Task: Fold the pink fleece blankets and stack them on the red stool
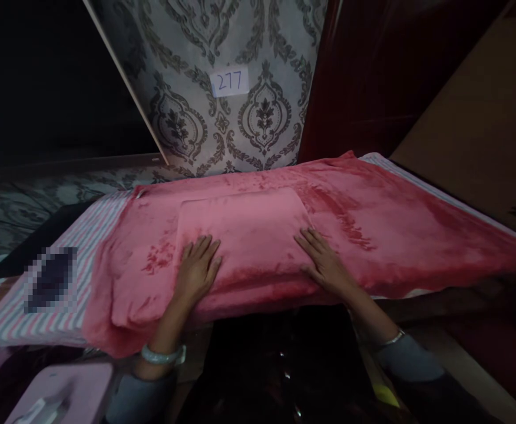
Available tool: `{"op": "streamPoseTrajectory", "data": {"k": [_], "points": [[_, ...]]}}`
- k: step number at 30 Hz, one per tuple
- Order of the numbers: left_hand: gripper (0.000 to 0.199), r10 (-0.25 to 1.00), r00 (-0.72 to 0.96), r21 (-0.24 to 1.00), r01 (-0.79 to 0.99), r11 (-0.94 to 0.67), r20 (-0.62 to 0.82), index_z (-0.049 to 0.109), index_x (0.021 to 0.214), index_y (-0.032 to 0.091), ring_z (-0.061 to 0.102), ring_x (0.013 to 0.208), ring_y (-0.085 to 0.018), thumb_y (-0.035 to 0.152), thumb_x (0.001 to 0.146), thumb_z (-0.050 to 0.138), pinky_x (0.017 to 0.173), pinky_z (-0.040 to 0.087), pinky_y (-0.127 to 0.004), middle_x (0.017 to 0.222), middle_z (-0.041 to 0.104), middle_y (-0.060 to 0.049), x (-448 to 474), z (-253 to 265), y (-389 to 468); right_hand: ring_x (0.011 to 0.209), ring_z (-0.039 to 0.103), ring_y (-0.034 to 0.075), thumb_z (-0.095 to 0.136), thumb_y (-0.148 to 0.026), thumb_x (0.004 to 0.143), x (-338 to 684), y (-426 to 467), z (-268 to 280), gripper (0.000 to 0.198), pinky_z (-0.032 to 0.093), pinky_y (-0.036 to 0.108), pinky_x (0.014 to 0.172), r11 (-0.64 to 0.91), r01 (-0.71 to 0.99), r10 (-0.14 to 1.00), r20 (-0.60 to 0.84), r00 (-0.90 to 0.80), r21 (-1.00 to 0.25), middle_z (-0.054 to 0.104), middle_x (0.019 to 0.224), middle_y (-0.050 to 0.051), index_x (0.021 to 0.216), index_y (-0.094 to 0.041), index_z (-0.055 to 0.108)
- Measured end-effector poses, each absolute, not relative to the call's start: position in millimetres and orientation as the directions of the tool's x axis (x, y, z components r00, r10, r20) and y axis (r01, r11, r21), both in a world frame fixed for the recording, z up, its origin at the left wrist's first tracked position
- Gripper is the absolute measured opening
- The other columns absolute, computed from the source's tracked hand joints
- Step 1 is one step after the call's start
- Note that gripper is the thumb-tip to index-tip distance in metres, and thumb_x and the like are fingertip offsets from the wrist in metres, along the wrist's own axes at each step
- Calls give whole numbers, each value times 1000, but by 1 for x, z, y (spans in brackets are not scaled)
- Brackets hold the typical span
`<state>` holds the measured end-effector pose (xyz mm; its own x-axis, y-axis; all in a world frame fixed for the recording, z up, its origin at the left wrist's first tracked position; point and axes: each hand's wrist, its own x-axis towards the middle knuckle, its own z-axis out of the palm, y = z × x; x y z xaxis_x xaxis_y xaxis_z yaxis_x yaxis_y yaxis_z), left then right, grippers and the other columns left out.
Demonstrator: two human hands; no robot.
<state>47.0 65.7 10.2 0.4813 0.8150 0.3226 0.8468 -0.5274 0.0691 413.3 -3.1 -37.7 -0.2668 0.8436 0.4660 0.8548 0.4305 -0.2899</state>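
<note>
A folded pink plush piece, roughly rectangular, lies on a larger spread of pink plush blanket. My left hand rests on the folded piece's left edge, palm down with fingers stretched out. On its right edge lies my right hand, also flat, the fingers somewhat spread. Neither hand grips anything. The folded piece has a smooth top and a soft, rounded front edge. Whether it is part of the larger blanket or separate, I cannot tell.
Beneath the blanket is a striped cloth, with a pixelated dark patch at left. Behind stands a patterned wall with a paper label reading 277. A dark screen is at left, a dark red panel at right. A pinkish stool-like surface sits lower left.
</note>
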Motion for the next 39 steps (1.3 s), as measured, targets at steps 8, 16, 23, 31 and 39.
{"op": "streamPoseTrajectory", "data": {"k": [8,16,23,31,39], "points": [[70,740,581,-34,793,-608,338,38,152,20,34,147,-35,47,90,55,119,19,-64,158,39,-16,2,-1,39,151,21,26,51,-17,89,427,-21,-36,78,31,52,120,427,827,867,426,-259,-366,23,165,6,160,-29,23],[69,721,584,74,756,-651,374,40,150,15,29,150,-29,13,81,49,119,36,-50,159,37,-15,-18,-9,44,139,45,20,40,0,75,431,-19,-32,85,42,44,115,389,835,823,554,-127,-388,44,155,2,155,-31,38],[72,755,547,132,771,-623,362,45,148,16,32,149,-28,10,76,46,117,39,-50,157,41,-13,-16,-13,38,138,46,19,39,1,71,430,-24,-50,86,45,42,113,351,843,852,513,-106,-407,43,155,3,153,-28,42],[58,755,561,92,779,-620,340,45,148,23,44,141,-30,44,94,49,121,17,-64,148,54,-11,2,23,26,148,29,31,52,-34,94,423,-30,-9,55,32,59,117,378,874,840,510,-186,-305,50,150,8,148,-25,49],[60,789,502,4,843,-538,355,39,152,12,29,150,-32,43,100,39,121,21,-60,159,37,-19,113,26,39,151,21,30,35,-38,103,327,26,23,55,25,57,119,361,921,893,341,-294,-150,29,162,9,155,-20,38]]}}
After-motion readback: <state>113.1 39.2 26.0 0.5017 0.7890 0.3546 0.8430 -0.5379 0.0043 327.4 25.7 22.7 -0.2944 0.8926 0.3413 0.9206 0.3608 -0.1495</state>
